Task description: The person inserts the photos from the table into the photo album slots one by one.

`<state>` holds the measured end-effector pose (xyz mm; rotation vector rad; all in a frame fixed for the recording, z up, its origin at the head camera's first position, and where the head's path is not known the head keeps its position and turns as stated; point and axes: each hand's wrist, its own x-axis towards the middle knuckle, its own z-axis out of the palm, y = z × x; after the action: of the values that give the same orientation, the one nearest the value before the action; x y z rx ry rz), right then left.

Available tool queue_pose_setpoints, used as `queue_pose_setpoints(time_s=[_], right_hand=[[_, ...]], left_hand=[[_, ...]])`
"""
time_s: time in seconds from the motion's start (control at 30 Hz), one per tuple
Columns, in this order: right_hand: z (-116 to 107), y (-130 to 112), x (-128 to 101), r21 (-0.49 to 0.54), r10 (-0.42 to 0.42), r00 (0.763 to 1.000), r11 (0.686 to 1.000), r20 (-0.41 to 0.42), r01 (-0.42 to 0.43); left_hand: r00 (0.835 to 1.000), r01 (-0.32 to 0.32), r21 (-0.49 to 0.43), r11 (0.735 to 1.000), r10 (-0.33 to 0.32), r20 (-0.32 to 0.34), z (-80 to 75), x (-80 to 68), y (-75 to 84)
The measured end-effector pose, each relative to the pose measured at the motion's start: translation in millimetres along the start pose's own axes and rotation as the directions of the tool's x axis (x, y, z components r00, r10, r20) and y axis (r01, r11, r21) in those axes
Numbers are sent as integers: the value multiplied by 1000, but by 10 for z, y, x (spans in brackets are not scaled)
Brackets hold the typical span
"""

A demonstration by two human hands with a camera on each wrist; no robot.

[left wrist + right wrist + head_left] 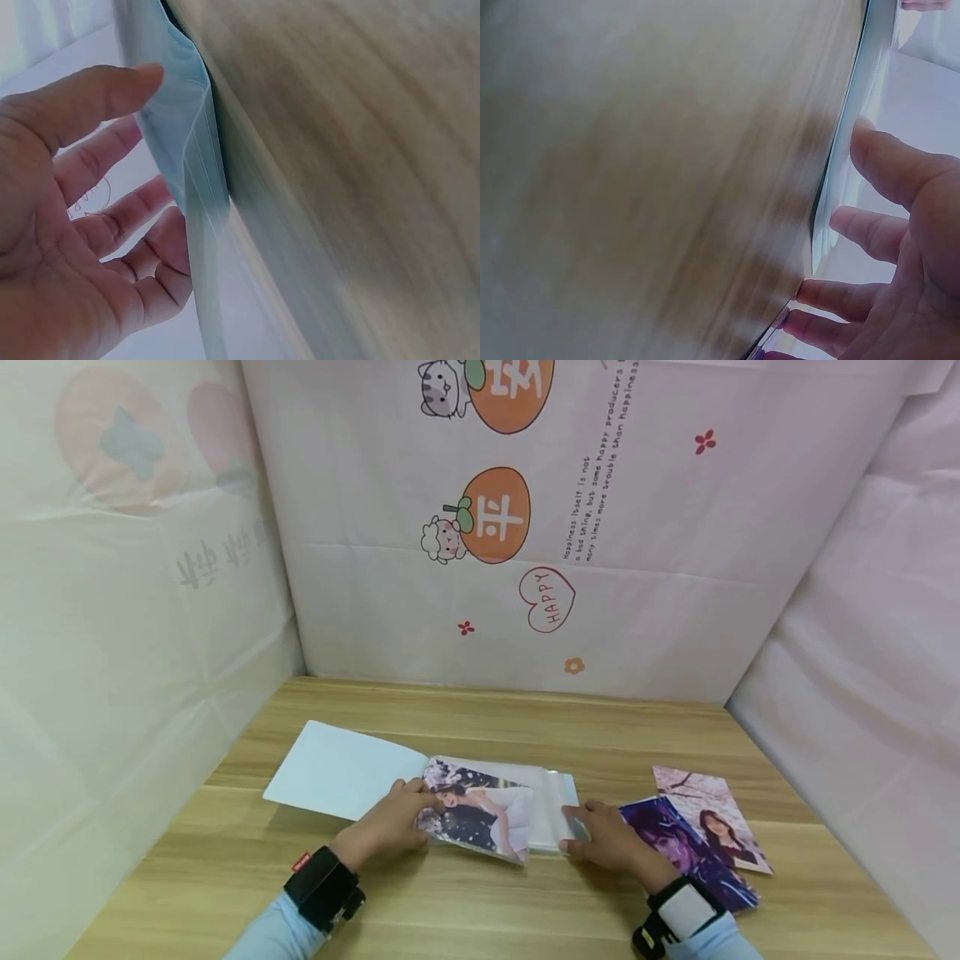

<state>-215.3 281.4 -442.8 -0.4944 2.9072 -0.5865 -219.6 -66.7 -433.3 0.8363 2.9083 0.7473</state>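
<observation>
My left fingers lie nearly straight, thumb over and the rest under the edge of a clear sleeve, so I read them as lightly pinching a page rather than clamping it; the right fingers are spread and relaxed, tips against the far edge of the same stack of sleeves, gripping nothing; both hands, left hand and right hand, rest on the album, which lies open in the middle of the desk, white cover flat to the left, plastic pages bunched to the right.

A photo sits in the topmost page just by my left fingers; I judge that page light, limp and slippery, quick to buckle or slide, so the sleeve's free edge is the place to hold it, and the photo itself, thin and easily creased, by its border.

Outward from there: two loose prints lie on the desk just right of my right hand, one overlapping the other, close enough for the wrist to brush; patterned cloth walls close in three sides.
</observation>
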Motion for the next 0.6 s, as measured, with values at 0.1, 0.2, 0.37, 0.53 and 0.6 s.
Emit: queue_pose_setpoints(time_s=[0.1, 0.2, 0.37, 0.53, 0.6], right_hand=[[3, 3, -5, 6, -4, 1000, 1000, -4, 4], [6, 9, -7, 12, -8, 1000, 1000, -6, 8], [26, 37, -4, 11, -18, 1000, 1000, -20, 18], [28, 42, -3, 15, -23, 999, 1000, -22, 24], [22, 33, -4, 19, -23, 1000, 1000, -18, 23]], left_hand=[[1000, -7, -6, 1000, 7, -16, 8, 15, -12], [999, -18, -4, 1000, 18, -37, 16, 26, -26], [995, -60, -44, 997, 56, -86, 9, 22, -33], [987, -79, -85, 993, 66, -150, -15, 12, -25], [983, -80, -92, 993, 63, -172, -24, 8, -23]])
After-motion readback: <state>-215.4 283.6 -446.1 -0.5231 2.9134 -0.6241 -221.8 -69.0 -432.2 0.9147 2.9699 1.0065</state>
